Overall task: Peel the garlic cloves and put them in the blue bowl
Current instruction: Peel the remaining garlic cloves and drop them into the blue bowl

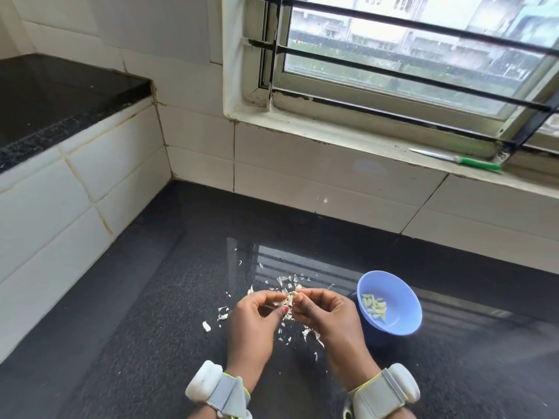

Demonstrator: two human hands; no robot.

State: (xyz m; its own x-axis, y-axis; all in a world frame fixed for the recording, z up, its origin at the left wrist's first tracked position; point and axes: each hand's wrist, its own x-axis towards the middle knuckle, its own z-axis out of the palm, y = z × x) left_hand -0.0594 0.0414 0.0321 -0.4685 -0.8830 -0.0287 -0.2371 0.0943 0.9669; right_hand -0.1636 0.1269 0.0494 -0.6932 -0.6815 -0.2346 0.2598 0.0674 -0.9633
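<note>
Both forearms reach forward over the near edge of the countertop (145, 313), each wrist wrapped in a grey strap carrying a white device. The left hand (254, 316) and right hand (326, 313) meet fingertip to fingertip, backs turned up and fingers curled inward. Together they pinch a garlic clove (291, 298) between thumbs and fingertips, held just above the countertop.

Bowl (402, 323) light blue, w/ pale yellow-green peeled cloves (375, 306) inside; skin scraps (290, 281) white/off-white on black speckled countertop (151, 328). Wall tiles (302, 173) cream w/ brownish grout; window bars (423, 77) black. Knife (459, 159) on sill: green handle, whitish blade; wrist bands (223, 391) grey w/ white units, one nail (286, 310) red.
</note>
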